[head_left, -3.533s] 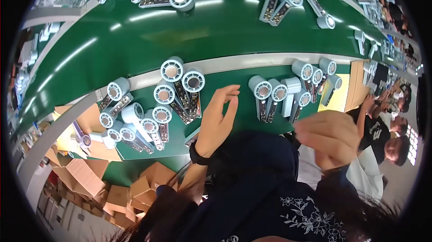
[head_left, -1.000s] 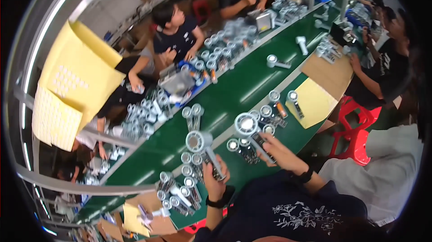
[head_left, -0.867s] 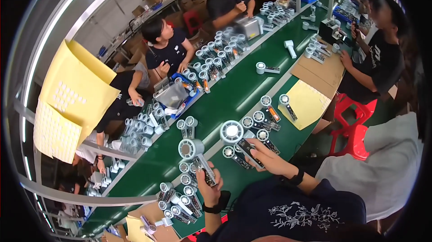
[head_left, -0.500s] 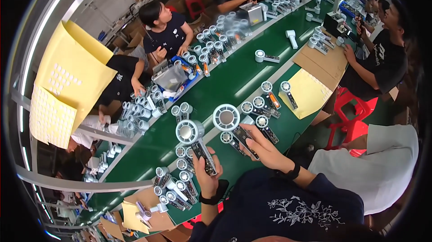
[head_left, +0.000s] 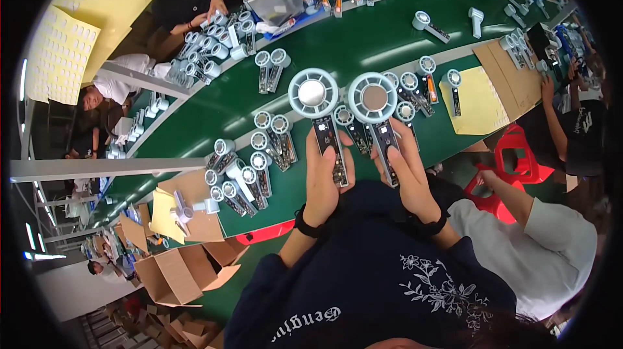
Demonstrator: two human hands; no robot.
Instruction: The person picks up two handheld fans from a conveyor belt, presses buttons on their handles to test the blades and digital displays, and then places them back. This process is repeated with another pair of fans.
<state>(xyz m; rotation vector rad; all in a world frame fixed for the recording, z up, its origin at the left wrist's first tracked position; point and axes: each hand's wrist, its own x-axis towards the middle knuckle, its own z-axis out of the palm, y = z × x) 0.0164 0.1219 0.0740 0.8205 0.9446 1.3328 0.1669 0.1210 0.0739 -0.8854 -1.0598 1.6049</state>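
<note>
Each of my hands holds a light-grey handheld fan upright, its round head up and its handle uncovered to show a dark circuit board. My left hand (head_left: 320,183) is closed around the handle of the left fan (head_left: 313,93), whose hub is shiny silver. My right hand (head_left: 411,177) grips the right fan (head_left: 374,98), which has a duller, brownish hub; my thumb rests on its board. The two heads stand side by side, almost touching. Behind the right fan several more fans (head_left: 409,81) lie on the green table, partly hidden by it.
Several fans (head_left: 259,141) lie on the green table (head_left: 344,40) to the left. A yellow sheet (head_left: 477,102) and cardboard (head_left: 509,76) lie to the right. A metal bar (head_left: 110,168) crosses at left. A person in a white shirt (head_left: 525,251) and red stools (head_left: 519,154) are close on my right.
My hands have drawn together, bringing the two fans side by side and upright. The view has turned downward and left, showing cardboard boxes at lower left.
</note>
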